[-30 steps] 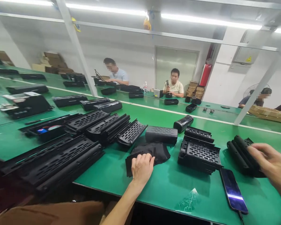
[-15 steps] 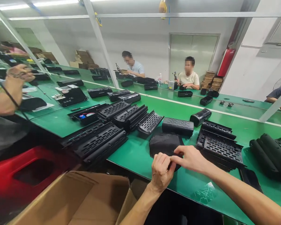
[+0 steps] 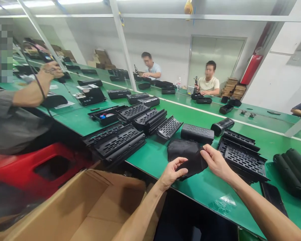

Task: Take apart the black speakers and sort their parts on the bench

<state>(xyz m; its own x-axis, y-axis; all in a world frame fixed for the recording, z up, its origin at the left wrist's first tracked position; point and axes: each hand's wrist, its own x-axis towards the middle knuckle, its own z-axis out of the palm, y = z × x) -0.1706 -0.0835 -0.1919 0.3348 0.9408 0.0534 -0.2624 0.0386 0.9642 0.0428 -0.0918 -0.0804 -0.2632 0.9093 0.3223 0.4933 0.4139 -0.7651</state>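
Observation:
A thin, dark piece of black cloth [image 3: 195, 164] is stretched between my two hands above the table's front edge. My left hand [image 3: 173, 171] pinches its left end between thumb and fingers. The upper right corner is gripped by my right hand [image 3: 215, 162], fingers closed. Just behind the cloth lies a low black stack [image 3: 182, 149] of what looks like similar cloth, partly hidden. Farther back is a black perforated curved casing [image 3: 197, 134]. To the right of my right hand, several perforated black shells [image 3: 245, 160] are piled together.
Rows of black perforated shells [image 3: 120, 142] lie left on the green table [image 3: 155, 159]. An open cardboard box [image 3: 115, 204] stands below the edge, beside a red chair [image 3: 65, 157]. A co-worker's arm [image 3: 32, 93] reaches in at left. Two people sit across the table. Clear plastic scraps [image 3: 224, 202] lie at front.
My hands have moved apart, and the black cloth now shows spread out between them. The view has shifted left, bringing more of the co-worker into sight.

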